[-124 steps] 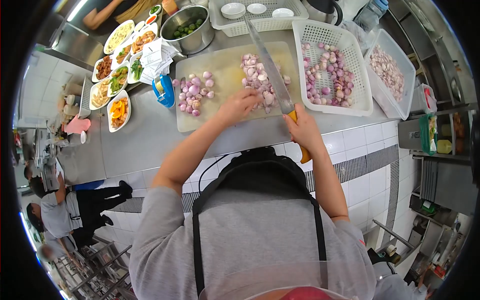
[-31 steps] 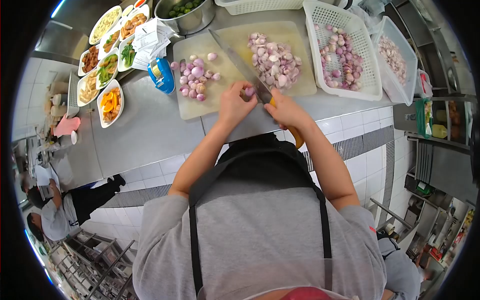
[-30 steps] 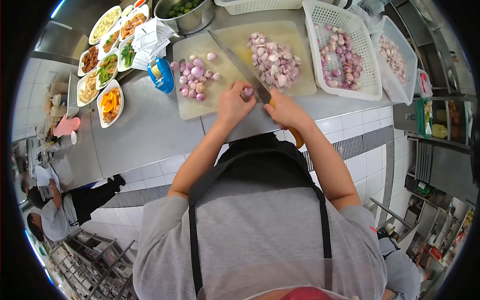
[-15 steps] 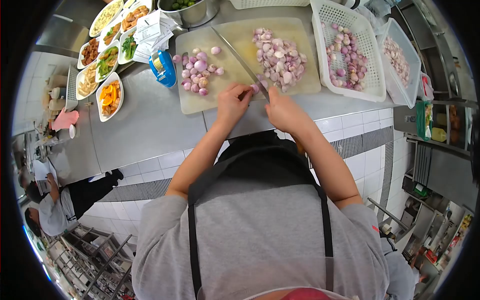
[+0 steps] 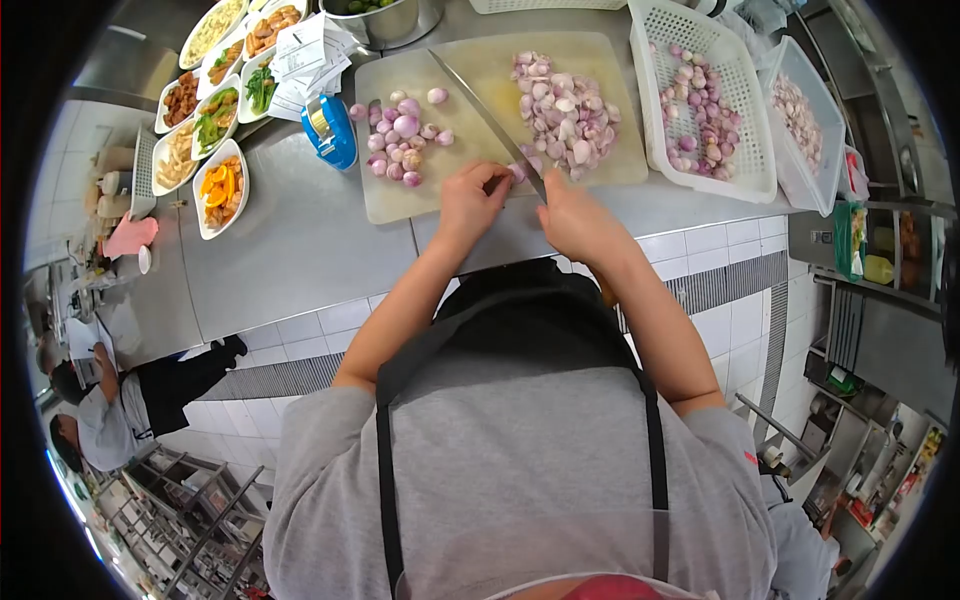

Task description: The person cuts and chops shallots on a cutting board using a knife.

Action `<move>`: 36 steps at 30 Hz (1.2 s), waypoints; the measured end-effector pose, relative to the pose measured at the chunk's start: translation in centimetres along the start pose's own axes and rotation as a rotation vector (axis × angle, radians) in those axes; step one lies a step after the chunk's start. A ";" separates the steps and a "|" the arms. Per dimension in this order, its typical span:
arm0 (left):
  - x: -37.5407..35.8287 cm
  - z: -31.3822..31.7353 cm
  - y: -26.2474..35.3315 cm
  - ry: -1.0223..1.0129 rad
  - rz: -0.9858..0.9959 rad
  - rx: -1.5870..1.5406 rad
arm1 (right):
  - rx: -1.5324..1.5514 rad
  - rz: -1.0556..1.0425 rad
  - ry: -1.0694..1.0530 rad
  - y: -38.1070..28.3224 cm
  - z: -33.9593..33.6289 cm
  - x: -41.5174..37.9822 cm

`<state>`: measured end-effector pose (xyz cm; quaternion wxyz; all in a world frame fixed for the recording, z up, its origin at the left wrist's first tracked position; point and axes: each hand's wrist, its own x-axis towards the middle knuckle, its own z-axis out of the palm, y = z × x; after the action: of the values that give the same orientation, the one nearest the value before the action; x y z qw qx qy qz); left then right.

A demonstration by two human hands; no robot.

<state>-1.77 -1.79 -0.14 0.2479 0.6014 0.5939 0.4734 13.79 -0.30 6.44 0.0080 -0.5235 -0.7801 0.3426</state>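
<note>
At the near edge of a pale cutting board (image 5: 490, 62), seen from the head camera, a person in a grey shirt and dark apron works with both hands low over the wood-free plastic-looking surface. Their right hand (image 5: 580, 218) is wrapped round the handle of a long knife (image 5: 482, 108), whose blade slants away, up and to the left, across the board. Their left hand (image 5: 470, 203) pinches a small purple shallot (image 5: 517, 173) by its fingertips, right beside the blade near the handle end.

To the left on the board sits a loose group of whole shallots (image 5: 406, 126); to the right spreads a bigger heap of cut pieces (image 5: 568, 112) (pale faces and pink rims all mixed together). Just past the board's right side I see a white perforated basket (image 5: 712, 186) with more shallots in it, and a clear tub (image 5: 803, 186) of pale pieces next to that. Near the board's left side stands a blue tape dispenser (image 5: 340, 148), close to some paper slips (image 5: 300, 58) and filled white dishes.
</note>
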 end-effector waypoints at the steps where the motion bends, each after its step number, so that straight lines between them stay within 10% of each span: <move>1: -0.4 0.0 0.0 -0.004 -0.009 0.013 | -0.005 -0.027 0.018 0.3 0.4 -0.2; 36: -0.3 -0.2 -0.4 -0.041 -0.005 0.029 | 0.004 -0.064 0.094 1.5 3.2 0.8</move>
<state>-2.07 -2.08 -0.52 0.2524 0.6128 0.5972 0.4517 13.41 -1.00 2.92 0.0568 -0.5136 -0.7946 0.3188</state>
